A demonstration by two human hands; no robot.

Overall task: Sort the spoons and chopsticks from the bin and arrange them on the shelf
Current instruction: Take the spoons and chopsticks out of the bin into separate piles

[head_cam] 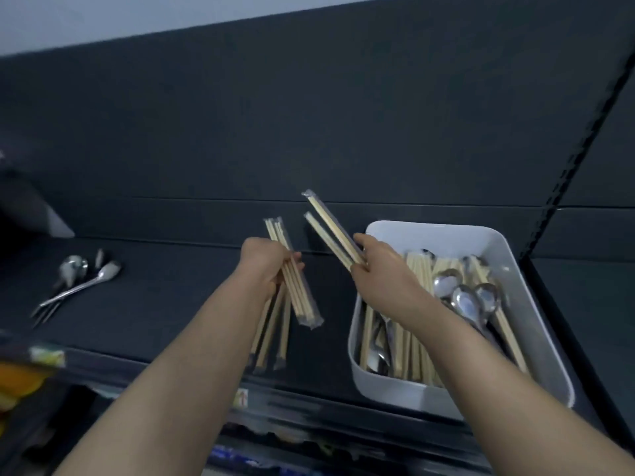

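Note:
A white bin stands on the dark shelf at the right, holding several wrapped wooden chopsticks and metal spoons. My left hand is shut on a bundle of wrapped chopsticks, held over the middle of the shelf. My right hand grips two wrapped chopstick pairs above the bin's left edge, their tips pointing up and left. A few spoons lie on the shelf at the far left.
The shelf's dark back panel rises behind everything. A slotted upright runs down the right side beside the bin. Below the shelf's front edge, coloured packages show on a lower level at the left.

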